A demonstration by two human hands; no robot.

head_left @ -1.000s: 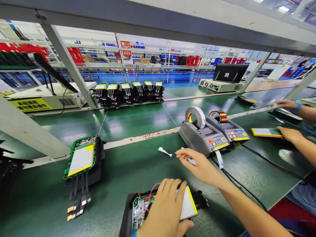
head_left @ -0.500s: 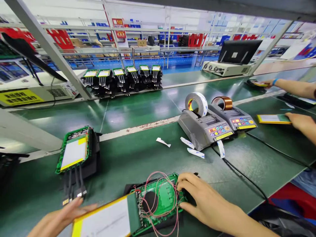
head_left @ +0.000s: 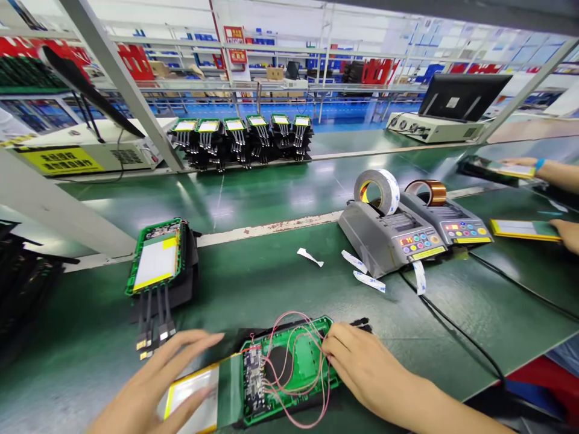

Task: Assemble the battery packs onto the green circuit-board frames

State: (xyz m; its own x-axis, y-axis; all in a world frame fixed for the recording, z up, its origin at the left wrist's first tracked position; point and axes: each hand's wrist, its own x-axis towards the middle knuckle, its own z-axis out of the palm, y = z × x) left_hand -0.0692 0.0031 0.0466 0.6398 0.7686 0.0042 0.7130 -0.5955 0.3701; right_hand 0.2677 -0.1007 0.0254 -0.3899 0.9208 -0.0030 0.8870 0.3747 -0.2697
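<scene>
On the dark green table (head_left: pixel 235 283), close to the person, lies an open green plastic frame with a circuit board and loose red wires (head_left: pixel 289 367), and a flat silver battery pack with a yellow edge (head_left: pixel 192 398) is folded out to its left on a green strip. The left hand (head_left: pixel 154 386) hovers flat over the battery pack, its grip wide, fingers spread and holding nothing; whether the palm touches the pack cannot be told. The right hand (head_left: pixel 366 367) rests at the frame's right edge, fingertips against the green plastic beside a black connector (head_left: pixel 362 325), fingers loosely curled, closing on nothing that shows. Farther left sits a second green-framed unit with black cables (head_left: pixel 158 265) hanging towards the near edge. Beyond the frame lie three white paper strips (head_left: pixel 355 265), and just behind them stand a grey tape dispenser with a white roll (head_left: pixel 384 235) and, touching its right side, a grey dispenser with an amber roll (head_left: pixel 446 220). At the far right another person's hand (head_left: pixel 567 232) touches a yellow-edged flat pack (head_left: pixel 520 229).
</scene>
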